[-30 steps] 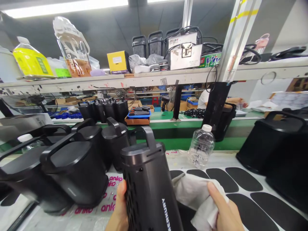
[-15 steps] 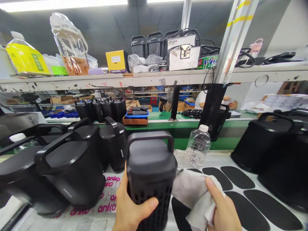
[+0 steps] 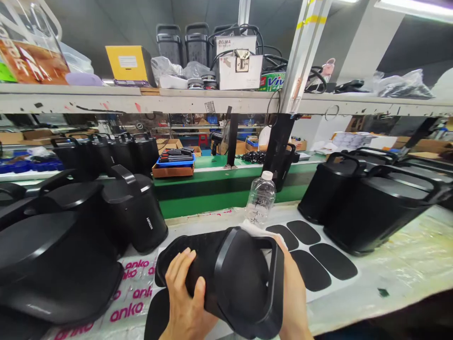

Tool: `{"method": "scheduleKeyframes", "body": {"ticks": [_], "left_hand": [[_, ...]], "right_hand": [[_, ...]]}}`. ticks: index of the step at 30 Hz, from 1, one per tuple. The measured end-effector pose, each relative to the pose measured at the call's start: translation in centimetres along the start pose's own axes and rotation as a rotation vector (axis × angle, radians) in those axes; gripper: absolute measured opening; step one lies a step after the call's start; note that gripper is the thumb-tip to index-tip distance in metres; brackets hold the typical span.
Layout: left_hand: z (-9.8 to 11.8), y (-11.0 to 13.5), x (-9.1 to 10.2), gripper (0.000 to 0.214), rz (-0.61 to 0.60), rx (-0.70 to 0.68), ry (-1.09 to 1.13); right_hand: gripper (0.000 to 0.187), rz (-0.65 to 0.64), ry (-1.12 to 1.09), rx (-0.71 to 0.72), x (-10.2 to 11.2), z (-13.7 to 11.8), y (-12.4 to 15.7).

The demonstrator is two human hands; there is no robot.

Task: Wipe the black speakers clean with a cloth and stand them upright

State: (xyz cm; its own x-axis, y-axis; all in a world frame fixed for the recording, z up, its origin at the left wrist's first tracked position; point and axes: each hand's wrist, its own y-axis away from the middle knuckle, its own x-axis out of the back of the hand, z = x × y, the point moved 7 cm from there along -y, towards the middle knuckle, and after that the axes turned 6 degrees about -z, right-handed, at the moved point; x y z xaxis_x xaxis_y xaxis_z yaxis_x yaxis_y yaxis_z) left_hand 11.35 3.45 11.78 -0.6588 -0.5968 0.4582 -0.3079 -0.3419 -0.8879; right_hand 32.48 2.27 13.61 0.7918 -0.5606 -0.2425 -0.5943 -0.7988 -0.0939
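A black portable speaker (image 3: 198,264) with a carry handle lies tilted on its side above the bench, its handle end toward me. My left hand (image 3: 187,293) grips the body, fingers over the upper side and thumb nearer me. On the far side of the handle is my right hand (image 3: 293,288), its fingers mostly hidden behind the speaker. A white cloth (image 3: 253,229) shows at its fingertips, against the speaker. Black rounded pads (image 3: 334,260) lie on a white sheet beneath, and a clear bottle (image 3: 261,198) with a white cap stands just beyond.
Similar speakers stand at left (image 3: 136,212) and at right (image 3: 375,208). Plastic printed "anko" (image 3: 127,311) covers the bench at left. Behind runs a green conveyor (image 3: 208,189), with a cardboard tray (image 3: 173,170) on it. An overhead shelf (image 3: 184,101) spans the view.
The speaker has been tipped from upright onto its side, handle toward the right. My right hand has brought the cloth in against it. The view has swung right.
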Motion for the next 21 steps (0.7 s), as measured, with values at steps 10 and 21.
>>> {"method": "scheduleKeyframes", "body": {"ticks": [10, 21], "left_hand": [[3.7, -0.1, -1.5, 0.051, -0.19, 0.199, 0.159], [-9.8, 8.7, -2.6, 0.044, -0.075, 1.849, 1.071]], "right_hand": [[0.041, -0.049, -0.179, -0.456, 5.2, 2.4, 0.6], [0.028, -0.044, -0.334, -0.373, 4.3, 2.1, 0.8]]}}
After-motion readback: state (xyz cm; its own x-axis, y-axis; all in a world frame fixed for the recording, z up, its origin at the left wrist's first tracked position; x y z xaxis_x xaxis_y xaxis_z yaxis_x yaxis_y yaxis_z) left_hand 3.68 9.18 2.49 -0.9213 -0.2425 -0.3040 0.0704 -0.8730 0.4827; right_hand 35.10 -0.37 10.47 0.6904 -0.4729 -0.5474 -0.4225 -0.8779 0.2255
